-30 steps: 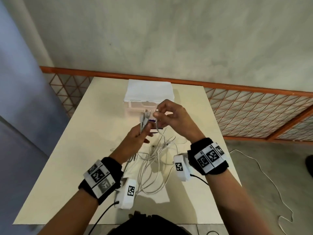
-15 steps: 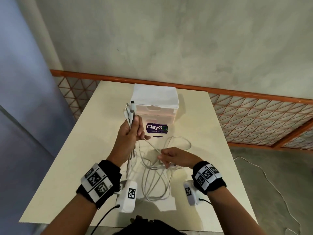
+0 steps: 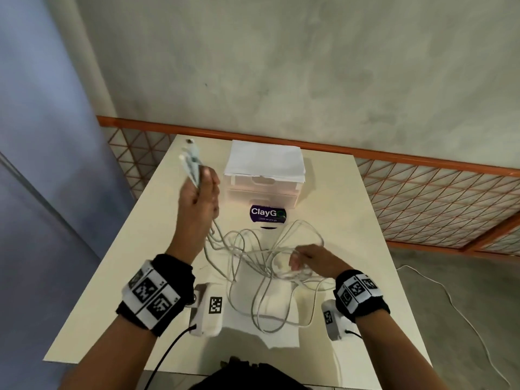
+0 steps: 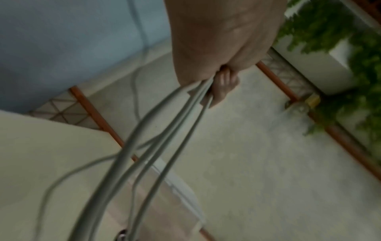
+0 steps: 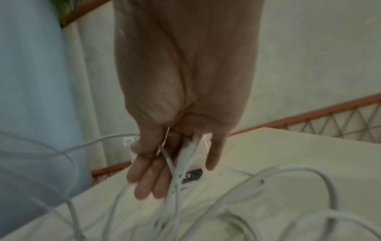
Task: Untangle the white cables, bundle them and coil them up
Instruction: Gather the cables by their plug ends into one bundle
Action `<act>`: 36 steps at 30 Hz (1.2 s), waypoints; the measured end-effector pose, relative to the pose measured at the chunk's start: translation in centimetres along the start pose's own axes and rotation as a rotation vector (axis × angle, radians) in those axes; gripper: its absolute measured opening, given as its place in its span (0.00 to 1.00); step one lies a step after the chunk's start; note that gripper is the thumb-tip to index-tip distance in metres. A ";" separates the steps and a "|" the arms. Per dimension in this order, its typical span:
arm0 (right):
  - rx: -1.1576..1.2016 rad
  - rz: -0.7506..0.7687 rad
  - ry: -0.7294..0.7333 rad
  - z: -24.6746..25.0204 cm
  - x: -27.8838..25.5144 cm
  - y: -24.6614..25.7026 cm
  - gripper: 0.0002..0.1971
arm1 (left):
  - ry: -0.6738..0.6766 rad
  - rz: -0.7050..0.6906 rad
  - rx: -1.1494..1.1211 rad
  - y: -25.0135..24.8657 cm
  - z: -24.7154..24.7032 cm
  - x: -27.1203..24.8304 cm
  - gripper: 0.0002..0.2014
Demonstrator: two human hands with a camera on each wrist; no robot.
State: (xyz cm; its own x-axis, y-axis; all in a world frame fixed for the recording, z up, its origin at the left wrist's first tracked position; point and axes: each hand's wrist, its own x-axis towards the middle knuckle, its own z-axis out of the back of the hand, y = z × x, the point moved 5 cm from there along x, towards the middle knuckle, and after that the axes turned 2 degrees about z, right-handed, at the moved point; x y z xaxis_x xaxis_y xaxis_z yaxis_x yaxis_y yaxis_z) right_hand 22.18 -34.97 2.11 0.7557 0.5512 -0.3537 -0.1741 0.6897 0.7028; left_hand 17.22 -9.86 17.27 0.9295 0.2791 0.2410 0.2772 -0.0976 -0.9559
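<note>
Several white cables [image 3: 267, 258] lie in a loose tangle on the cream table [image 3: 346, 198]. My left hand [image 3: 198, 198] is raised over the table's left side and grips a bunch of cable ends; their connectors [image 3: 189, 160] stick up above the fist. In the left wrist view the cables [image 4: 174, 123] stream down out of the closed left hand [image 4: 216, 40]. My right hand [image 3: 309, 260] is low in the tangle. The right wrist view shows cable strands [image 5: 183, 156] running between the thumb and lightly bent fingers of that hand [image 5: 181, 97].
A small translucent drawer box [image 3: 264, 190] with white paper on top stands at the table's far middle, with a purple ClayGo sticker [image 3: 267, 213] in front of it. A white paper sheet [image 3: 281, 330] lies under the cables near the front edge. Another cable trails on the floor [image 3: 450, 299] at the right.
Both hands were together by the drawer box. The left hand has since lifted the cable ends up and to the left, and the right hand dropped into the tangle and stayed there.
</note>
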 end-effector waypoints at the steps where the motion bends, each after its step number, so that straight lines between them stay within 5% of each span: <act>1: 0.038 0.037 -0.061 0.7 -0.1 1.3 0.14 | 0.054 0.006 0.101 1.0 -0.3 -0.4 0.15; 5: 0.067 0.178 -0.073 2.7 -0.9 8.0 0.11 | 0.258 0.058 0.380 5.1 -2.4 -2.3 0.06; 9: 0.119 0.306 -0.045 3.5 -2.0 13.1 0.12 | 0.431 0.174 0.370 6.9 -4.5 -3.8 0.04; 15: 0.288 0.166 0.013 2.7 -1.8 9.4 0.04 | 0.209 -0.007 0.592 3.6 -2.1 -1.8 0.16; 18: 0.056 0.096 0.054 1.7 -0.8 6.5 0.10 | 0.143 -0.087 0.557 1.1 -1.6 -1.6 0.15; 23: -0.004 0.001 -0.228 2.7 -0.1 4.0 0.07 | 0.040 -0.159 0.455 -1.5 -1.4 -2.4 0.14; 25: 0.027 0.063 -0.323 4.0 -0.5 4.5 0.12 | -0.011 -0.151 0.457 -1.6 -0.8 -2.4 0.13; 30: -0.102 0.285 -0.539 7.6 -1.8 7.9 0.03 | 0.007 0.038 0.687 1.2 1.4 -1.3 0.12; 36: 0.134 0.375 -0.538 9.5 -3.0 10.8 0.09 | 0.095 0.101 0.756 3.4 1.6 -2.2 0.12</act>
State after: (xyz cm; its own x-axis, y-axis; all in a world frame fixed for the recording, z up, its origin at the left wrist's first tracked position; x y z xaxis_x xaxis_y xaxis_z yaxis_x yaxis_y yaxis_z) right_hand 24.06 -33.63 16.64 0.8747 0.4073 0.2627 -0.4331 0.4136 0.8009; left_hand 15.73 -9.23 13.25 0.9677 0.2173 0.1276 -0.0200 0.5710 -0.8207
